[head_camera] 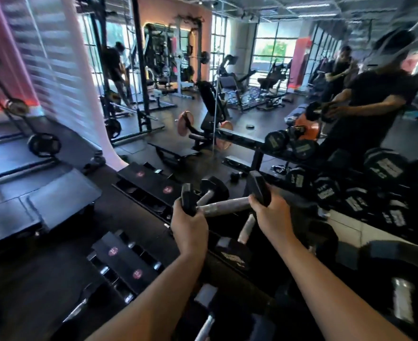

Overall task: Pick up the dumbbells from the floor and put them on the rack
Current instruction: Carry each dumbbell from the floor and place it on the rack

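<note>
Now, rack: the rack point(139, 244) runs from lower left to upper right under both arms, before a mirror point(301, 70); its top tier near the hands looks free, though blur hides the detail.
Stored weights: other dumbbells point(232, 254) already lie on the rack below and to the right.
Carried dumbbell: the dumbbell point(225, 205) hangs above the rack, its long axis almost level, left to right, the right end a little higher.
Left hand: the left hand point(189, 223) is closed around the left head.
Right hand: the right hand point(273, 210) is closed around the right head.
Next move, I judge: lower it straight down; both hands are equally near.
</note>
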`<state>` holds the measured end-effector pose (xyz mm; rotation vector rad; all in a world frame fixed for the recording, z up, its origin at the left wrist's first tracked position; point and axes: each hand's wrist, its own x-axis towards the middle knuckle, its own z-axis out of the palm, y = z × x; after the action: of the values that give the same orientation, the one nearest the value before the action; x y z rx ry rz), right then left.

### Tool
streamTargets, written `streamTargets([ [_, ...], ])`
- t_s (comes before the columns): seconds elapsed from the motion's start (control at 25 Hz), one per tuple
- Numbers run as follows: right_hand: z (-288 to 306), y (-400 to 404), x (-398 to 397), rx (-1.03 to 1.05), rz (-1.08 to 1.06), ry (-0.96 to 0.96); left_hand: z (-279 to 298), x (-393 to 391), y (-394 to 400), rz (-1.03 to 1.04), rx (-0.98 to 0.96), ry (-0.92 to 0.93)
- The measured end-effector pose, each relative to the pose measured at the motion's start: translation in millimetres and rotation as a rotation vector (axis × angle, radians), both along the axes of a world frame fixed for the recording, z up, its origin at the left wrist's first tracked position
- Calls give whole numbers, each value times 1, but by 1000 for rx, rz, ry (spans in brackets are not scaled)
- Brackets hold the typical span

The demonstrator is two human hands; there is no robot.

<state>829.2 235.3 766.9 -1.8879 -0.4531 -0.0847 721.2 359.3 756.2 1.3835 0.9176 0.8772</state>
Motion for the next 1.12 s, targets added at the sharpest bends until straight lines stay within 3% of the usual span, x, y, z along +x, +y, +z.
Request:
streamTargets([
  [0.32,0,137,65,-77,257,-38,-5,35,103,257,-91,-8],
  [0.56,-17,243,132,-242,395,-35,-41,92,183,351,-240,-38],
  [0.8,-67,342,205,-367,465,-2,-89,158,261,482,-342,-2],
  [1.12,-143,407,274,-443,446,103,-157,224,316,508,-436,80],
])
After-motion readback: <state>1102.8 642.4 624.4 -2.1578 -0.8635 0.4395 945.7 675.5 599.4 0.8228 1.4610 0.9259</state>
